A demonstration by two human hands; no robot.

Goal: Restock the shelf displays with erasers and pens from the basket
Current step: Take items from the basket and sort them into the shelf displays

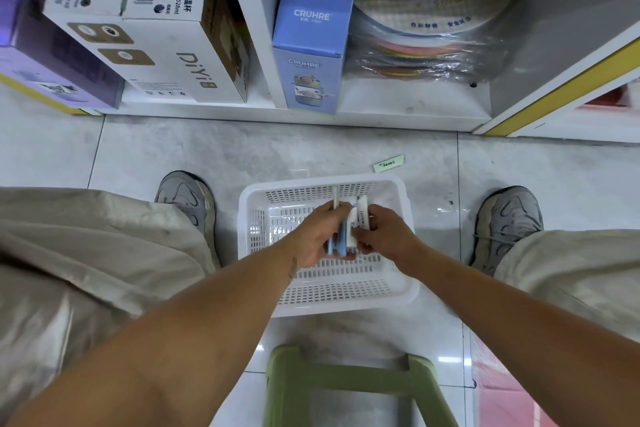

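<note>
Over the basket (408, 291), left hand (313, 236) grips slim pens (341, 236); right hand (384, 234), at 3 o'clock, pinches white erasers (360, 218) — light, stiff, probably slippery; hold mid-length

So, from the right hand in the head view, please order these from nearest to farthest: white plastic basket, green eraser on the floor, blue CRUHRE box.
1. White plastic basket, directly under the right hand.
2. Green eraser, on the floor beyond the basket.
3. Blue CRUHRE box, in the shelf.

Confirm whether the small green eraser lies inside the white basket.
No, the green eraser lies on the floor tile beyond the basket.
</note>
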